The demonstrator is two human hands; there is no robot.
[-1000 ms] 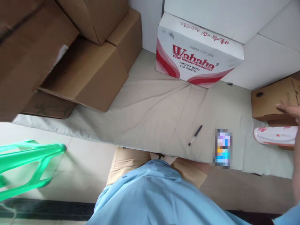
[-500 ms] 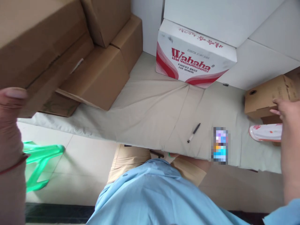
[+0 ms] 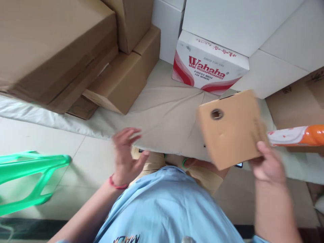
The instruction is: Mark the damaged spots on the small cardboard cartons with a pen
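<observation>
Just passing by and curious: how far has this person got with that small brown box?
Done: the small brown box looks lifted off the cloth-covered table. In hand: the right hand grips its lower corner; the left hand is open and empty, apart from it. Left: the box is not yet set down, and no hand is on the stacked brown boxes.

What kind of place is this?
Probably a storeroom or packing spot: stacked brown cartons, white boxes, a Wahaha water case. The right hand holds a small carton.
</observation>
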